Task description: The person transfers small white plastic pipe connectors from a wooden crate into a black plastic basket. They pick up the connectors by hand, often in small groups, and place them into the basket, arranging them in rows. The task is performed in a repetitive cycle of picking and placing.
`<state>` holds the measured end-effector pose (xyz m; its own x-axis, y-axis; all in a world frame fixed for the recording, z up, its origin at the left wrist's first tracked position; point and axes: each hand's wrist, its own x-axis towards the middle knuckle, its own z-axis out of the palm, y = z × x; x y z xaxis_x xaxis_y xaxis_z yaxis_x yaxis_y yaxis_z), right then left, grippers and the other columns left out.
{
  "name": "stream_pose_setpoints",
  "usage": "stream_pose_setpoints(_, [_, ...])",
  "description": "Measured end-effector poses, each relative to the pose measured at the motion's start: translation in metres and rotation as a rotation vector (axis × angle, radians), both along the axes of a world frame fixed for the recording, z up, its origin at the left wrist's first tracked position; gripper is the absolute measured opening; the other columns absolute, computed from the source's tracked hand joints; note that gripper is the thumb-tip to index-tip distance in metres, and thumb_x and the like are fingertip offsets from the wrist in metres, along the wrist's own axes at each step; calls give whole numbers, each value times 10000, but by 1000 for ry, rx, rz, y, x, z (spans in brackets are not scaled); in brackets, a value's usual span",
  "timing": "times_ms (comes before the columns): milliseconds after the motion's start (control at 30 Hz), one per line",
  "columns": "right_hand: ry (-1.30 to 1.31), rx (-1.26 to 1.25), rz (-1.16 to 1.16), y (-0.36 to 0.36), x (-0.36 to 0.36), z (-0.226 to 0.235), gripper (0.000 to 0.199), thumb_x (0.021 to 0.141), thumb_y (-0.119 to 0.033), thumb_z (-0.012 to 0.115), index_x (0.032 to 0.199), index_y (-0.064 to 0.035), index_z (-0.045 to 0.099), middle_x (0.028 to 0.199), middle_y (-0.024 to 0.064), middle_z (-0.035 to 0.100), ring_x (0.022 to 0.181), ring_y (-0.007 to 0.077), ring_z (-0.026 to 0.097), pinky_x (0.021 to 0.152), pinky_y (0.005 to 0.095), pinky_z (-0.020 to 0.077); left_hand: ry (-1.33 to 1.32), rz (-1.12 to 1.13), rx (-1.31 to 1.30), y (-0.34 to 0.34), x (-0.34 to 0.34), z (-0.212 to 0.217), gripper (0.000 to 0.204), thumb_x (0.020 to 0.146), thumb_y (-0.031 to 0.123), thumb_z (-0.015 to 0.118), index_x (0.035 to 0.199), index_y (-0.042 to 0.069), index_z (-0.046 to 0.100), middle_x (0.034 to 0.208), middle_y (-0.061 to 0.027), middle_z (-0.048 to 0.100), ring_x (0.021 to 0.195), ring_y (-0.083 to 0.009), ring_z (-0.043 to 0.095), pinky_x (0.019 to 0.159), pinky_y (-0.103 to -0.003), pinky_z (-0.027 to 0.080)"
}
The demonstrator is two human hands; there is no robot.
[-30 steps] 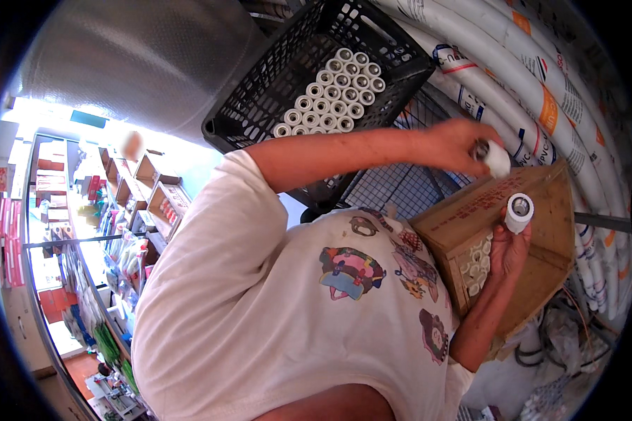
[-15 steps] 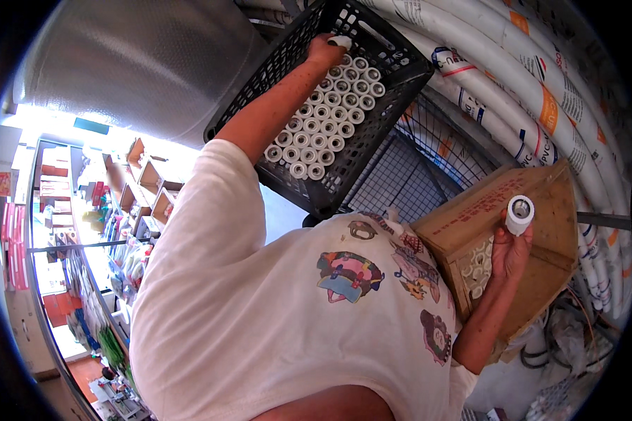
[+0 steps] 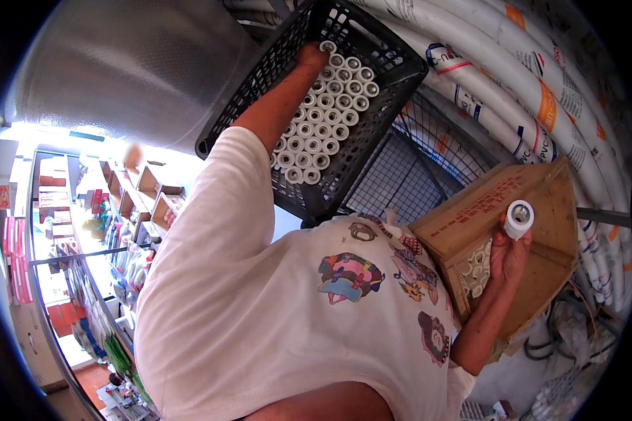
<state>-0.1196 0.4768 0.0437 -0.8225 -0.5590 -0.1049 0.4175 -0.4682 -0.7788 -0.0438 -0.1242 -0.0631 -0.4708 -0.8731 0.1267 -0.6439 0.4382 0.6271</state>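
Reaching my left hand [image 3: 310, 56] into the black crate [image 3: 372, 133], I am pressing a white roll [image 3: 326, 47] against the packed rows, fingers closed on it. My right hand [image 3: 507, 254] is gripping another roll [image 3: 519, 219] beside the cardboard box [image 3: 534, 203].

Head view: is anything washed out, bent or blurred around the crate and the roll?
Head view: the shop aisle at left is overexposed; the long white plastic pipes bow from fisheye distortion; the corners are black; the black plastic crate and the small white roll in the right hand look sharp.
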Motion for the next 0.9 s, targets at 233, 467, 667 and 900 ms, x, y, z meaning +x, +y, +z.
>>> stream_pose_setpoints(233, [1,5,-28,6,-1,-8,431,796,-65,614,1197,-48,456,1065,98,584,878,206,617,534,239,504,153,-71,55,1,-3,-15,328,641,202,654,947,83,657,961,-180,633,937,-318,602,819,-364,463])
stream_pose_setpoints(467, [-36,43,-51,3,1,-1,408,809,-43,582,1196,-41,454,1066,104,581,870,203,616,553,233,512,145,-147,53,-13,1,-21,411,656,225,657,1031,66,604,996,-200,616,955,-326,592,826,-380,461])
stream_pose_setpoints(667, [-23,76,-45,1,1,2,382,838,-26,529,1210,-35,445,1077,114,578,898,204,618,559,231,518,129,-187,-256,30,0,27,582,654,246,688,1163,43,494,1095,-196,555,1052,-341,519,885,-385,421])
stream_pose_setpoints(900, [-12,75,3,-1,-1,3,415,839,-12,512,1242,-42,416,1150,126,550,967,224,602,597,238,528,432,-491,-496,131,0,122,473,692,210,687,1104,35,535,999,-139,550,965,-296,549,831,-374,454])
